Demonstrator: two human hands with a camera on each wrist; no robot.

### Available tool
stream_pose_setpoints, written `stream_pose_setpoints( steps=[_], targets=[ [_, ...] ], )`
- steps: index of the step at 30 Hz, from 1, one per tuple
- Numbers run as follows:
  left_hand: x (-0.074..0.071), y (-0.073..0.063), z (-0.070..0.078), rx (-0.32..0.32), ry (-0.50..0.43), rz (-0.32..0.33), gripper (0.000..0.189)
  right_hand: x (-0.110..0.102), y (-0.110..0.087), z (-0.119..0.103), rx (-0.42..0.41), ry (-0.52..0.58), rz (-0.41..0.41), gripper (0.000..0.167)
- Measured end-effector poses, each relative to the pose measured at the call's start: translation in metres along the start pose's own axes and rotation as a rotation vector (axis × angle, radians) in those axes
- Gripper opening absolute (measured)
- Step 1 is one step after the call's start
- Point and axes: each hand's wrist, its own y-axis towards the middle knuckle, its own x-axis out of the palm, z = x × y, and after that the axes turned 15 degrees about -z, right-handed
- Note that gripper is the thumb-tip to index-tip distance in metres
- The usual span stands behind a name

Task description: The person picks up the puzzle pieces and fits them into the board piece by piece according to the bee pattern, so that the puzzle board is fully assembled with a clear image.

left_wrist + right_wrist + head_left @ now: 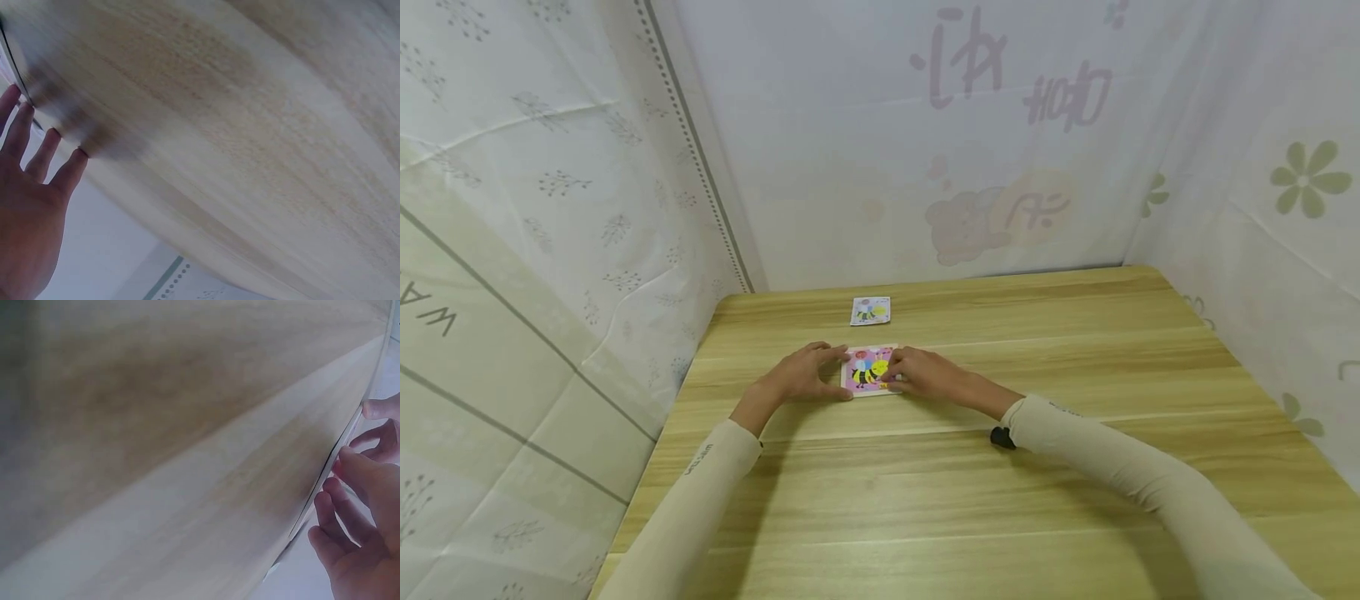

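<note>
A small square bee puzzle (859,377), pink with a yellow and black bee in a pale frame, lies on the wooden table (880,483). My left hand (805,372) rests at its left side, thumb by the near corner and fingertips by the far one. In the left wrist view the fingers of the left hand (34,187) are spread and fairly straight. Over the puzzle's right part, my right hand (928,373) has curled fingers and pinches what looks like a small puzzle piece, mostly hidden. The right wrist view shows the right hand's (362,525) thumb and forefinger close together at the board.
Beyond the puzzle lies a small picture card (871,311) with a similar bee. Printed cloth curtains (865,142) hang behind the table and along both sides. A black object (1002,437) shows under the right wrist.
</note>
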Motion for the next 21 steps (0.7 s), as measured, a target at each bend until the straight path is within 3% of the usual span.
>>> stream_pose_setpoints(
  steps=[13, 21],
  targets=[
    [-0.0017, -0.0023, 0.0004, 0.005, 0.016, -0.011, 0.092, 0.0012, -0.0041, -0.0035, -0.040, -0.178, 0.031, 0.027],
    [0.0000, -0.0020, 0.0043, 0.041, 0.012, -0.005, 0.084, 0.0044, -0.0076, -0.0011, -0.030, -0.165, 0.060, 0.023]
  ],
)
